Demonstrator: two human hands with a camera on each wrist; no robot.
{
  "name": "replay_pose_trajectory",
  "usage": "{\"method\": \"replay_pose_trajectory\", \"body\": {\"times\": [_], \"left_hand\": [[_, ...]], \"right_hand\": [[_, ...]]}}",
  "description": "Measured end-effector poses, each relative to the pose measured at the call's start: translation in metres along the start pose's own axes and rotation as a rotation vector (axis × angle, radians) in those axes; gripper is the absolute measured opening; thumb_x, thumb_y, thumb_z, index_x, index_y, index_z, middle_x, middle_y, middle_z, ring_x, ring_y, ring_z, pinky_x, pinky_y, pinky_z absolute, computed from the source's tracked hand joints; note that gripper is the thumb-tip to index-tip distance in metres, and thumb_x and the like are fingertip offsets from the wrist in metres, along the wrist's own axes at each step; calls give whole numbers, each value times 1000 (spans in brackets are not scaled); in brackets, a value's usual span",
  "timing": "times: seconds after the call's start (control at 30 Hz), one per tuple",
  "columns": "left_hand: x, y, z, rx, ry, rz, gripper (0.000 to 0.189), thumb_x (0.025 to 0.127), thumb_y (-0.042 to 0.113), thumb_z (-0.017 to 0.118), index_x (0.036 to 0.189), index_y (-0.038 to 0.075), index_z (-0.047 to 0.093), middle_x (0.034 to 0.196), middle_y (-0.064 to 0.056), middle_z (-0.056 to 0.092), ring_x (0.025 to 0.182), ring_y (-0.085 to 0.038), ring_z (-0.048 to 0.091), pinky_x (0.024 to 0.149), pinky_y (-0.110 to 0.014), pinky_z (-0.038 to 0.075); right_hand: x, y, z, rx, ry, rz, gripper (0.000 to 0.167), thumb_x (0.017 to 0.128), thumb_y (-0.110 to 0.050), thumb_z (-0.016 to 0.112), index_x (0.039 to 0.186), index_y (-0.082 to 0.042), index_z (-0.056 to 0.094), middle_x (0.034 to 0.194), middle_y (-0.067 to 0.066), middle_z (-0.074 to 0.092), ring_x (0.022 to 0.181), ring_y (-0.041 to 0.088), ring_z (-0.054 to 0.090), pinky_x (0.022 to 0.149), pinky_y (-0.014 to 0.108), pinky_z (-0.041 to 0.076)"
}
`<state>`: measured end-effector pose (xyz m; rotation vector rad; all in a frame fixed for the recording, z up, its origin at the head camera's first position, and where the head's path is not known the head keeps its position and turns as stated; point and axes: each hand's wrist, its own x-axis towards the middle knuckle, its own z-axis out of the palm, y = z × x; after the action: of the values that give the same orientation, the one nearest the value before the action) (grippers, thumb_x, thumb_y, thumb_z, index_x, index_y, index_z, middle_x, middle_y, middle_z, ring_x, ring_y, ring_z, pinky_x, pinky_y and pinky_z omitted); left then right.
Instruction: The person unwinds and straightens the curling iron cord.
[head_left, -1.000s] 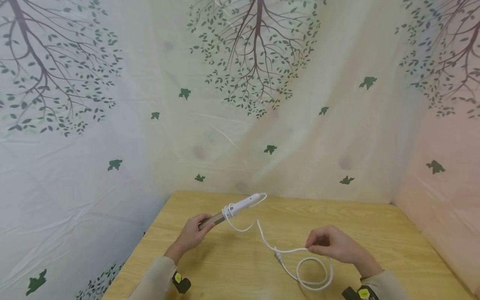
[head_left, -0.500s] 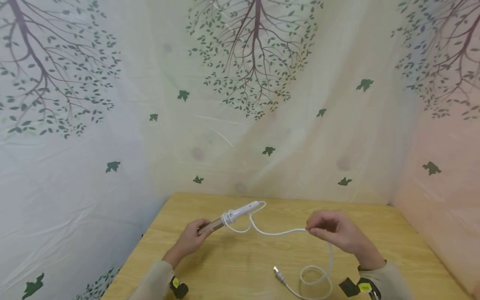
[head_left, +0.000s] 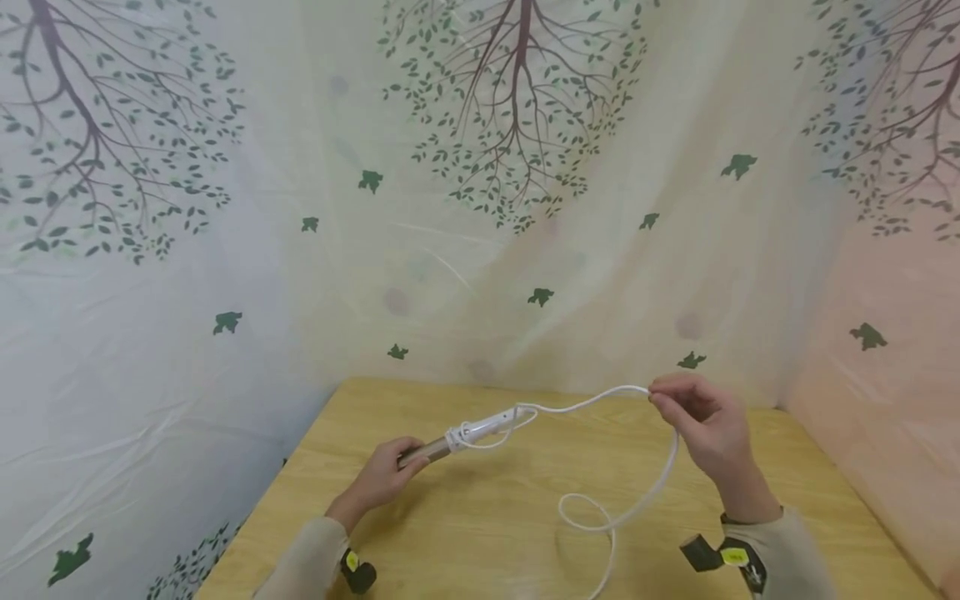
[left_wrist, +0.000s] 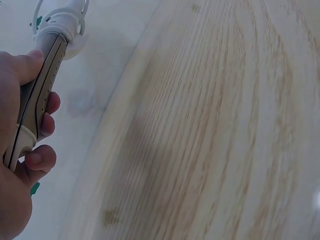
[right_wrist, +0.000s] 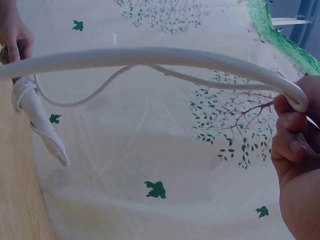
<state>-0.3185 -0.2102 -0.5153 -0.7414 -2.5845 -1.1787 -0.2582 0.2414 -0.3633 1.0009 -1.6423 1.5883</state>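
Note:
My left hand (head_left: 377, 485) grips a hair straightener (head_left: 491, 423) by its brown half, its white handle angled up to the right above the table. In the left wrist view, the fingers and thumb wrap round the brown body (left_wrist: 46, 75), which has a dark seam and a white end piece. Turns of white power cord (right_wrist: 150, 56) loop round the straightener's middle. At the right, my right hand (head_left: 712, 437) pinches the cord between thumb and fingertips, raised above the table. From there the cord hangs down in a loose loop and leaves the head view at the bottom; its plug is out of sight.
A light wooden table (head_left: 450, 542) lies under both hands. Behind it hangs a pale sheet (head_left: 450, 275) printed with trees and green birds, which also closes off the left and right sides. Each wrist carries a small black camera (head_left: 358, 573).
My right hand has risen and moved right and away, drawing the cord up. The loop on the table has lifted and shifted, and the plug has left the view. The left hand stays nearly still.

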Motion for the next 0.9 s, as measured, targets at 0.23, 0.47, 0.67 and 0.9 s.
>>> {"method": "replay_pose_trajectory", "body": {"times": [0.23, 0.47, 0.67, 0.9], "left_hand": [[-3, 2, -3, -22, -49, 3, 24, 95, 29, 64, 107, 8, 65, 89, 1, 66, 69, -4, 54, 61, -23, 47], [-1, 2, -6, -19, -73, 21, 23, 95, 28, 64, 107, 8, 65, 90, 1, 65, 71, -4, 54, 63, -23, 47], [-5, 6, -11, -47, -97, 27, 24, 96, 28, 63, 107, 7, 65, 91, 0, 66, 73, -5, 55, 65, -24, 48], [-9, 6, -13, -39, -97, 36, 24, 96, 29, 62, 109, 9, 66, 93, 0, 66, 75, -4, 55, 66, -24, 47]], "right_hand": [[3, 9, -9, -93, 268, 203, 9, 86, 14, 62, 94, 14, 65, 75, -4, 68, 59, 7, 53, 53, 15, 43], [12, 23, -16, -55, 515, 267, 9, 85, 8, 67, 93, 14, 66, 74, -2, 70, 57, 6, 55, 53, 14, 45], [7, 45, -26, -75, 641, 300, 14, 84, 6, 70, 92, 16, 65, 72, -2, 69, 55, 7, 53, 51, 14, 44], [-9, 76, -42, -413, 643, 469, 19, 89, -8, 69, 98, 9, 67, 74, -13, 62, 59, 3, 52, 54, 11, 44]]}}
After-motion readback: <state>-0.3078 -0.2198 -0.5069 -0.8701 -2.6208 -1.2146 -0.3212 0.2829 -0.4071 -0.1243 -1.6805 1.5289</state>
